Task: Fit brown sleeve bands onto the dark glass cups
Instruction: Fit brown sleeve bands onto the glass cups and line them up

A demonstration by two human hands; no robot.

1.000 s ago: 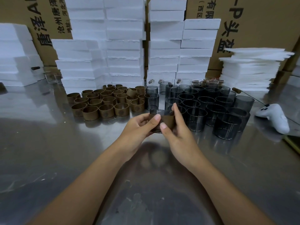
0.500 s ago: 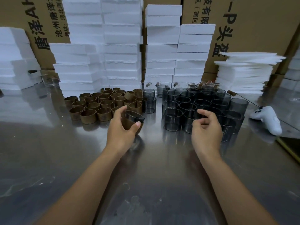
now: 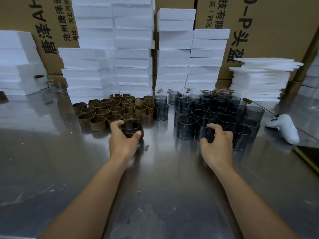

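Note:
My left hand point(image 3: 123, 139) grips a dark glass cup wearing a brown sleeve band point(image 3: 132, 129), holding it at the steel table point(image 3: 155, 178) just in front of the bands. Several loose brown sleeve bands point(image 3: 103, 112) stand in rows at centre left. Several bare dark glass cups point(image 3: 222, 109) are packed together at centre right. My right hand point(image 3: 216, 143) curls thumb and fingers round one front-row dark cup point(image 3: 204, 130) of that group. Two more bare dark cups point(image 3: 160, 112) stand right beside the bands.
Stacks of white foam slabs point(image 3: 133, 54) rise close behind the bands and cups, with more foam point(image 3: 260, 78) at the right and cardboard boxes point(image 3: 269, 26) behind. A white game controller point(image 3: 284, 127) lies right of the cups. Clear glasses point(image 3: 57, 85) stand far left.
My left hand carried the sleeved cup left and down to the table in front of the bands. My right hand left that cup, moved right and closed round a front-row bare cup.

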